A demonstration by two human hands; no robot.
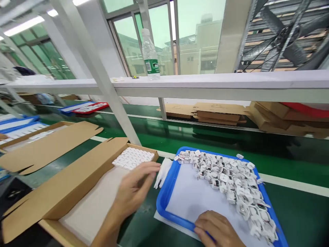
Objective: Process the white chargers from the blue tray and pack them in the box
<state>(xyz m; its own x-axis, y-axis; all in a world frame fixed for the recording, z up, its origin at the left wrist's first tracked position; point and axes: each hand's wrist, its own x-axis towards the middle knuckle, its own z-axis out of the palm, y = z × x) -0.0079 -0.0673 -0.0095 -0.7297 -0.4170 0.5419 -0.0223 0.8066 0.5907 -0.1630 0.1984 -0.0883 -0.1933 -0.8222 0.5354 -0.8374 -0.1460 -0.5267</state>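
My left hand [136, 188] hovers over the right side of an open cardboard box [61, 199]. Its fingers and thumb are stretched out with a gap between them, and nothing shows in it. Inside the box, rows of small white pieces [133, 157] fill the far end, and a white sheet covers the nearer part. My right hand [218, 230] is closed around the near rim of a blue tray [167, 202]. Many small white plastic parts [231, 181] lie heaped along the tray's far and right sides, on a white liner.
A white glove [163, 173] lies between box and tray. Behind, a white shelf [205, 82] carries a plastic bottle [151, 58]; flattened cartons [218, 113] lie beneath. A slanted white post [102, 79] rises behind the box. Further trays, one red [91, 108], sit at left.
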